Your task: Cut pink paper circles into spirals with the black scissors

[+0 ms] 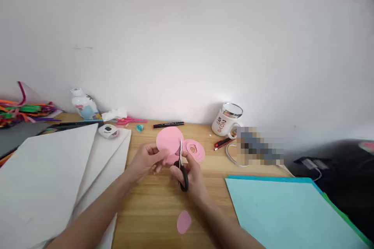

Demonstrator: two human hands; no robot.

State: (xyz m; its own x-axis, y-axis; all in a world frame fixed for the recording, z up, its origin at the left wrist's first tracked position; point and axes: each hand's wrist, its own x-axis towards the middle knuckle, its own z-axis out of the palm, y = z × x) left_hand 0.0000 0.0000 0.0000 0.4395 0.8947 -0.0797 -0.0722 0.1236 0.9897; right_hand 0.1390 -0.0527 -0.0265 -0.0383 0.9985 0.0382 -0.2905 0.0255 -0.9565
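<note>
Head view: hands [146, 159] [193, 177] hold pink paper [168, 138], scissors [184, 181]; mug [222, 122] reads 5, 2.

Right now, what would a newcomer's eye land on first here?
Probably the round pink paper, held in the left hand near the middle of the view, with the black-handled scissors in the right hand at its right edge. After that, the light blue sheet at lower right and the tangle of multicoloured strands at far left stand out.
</note>
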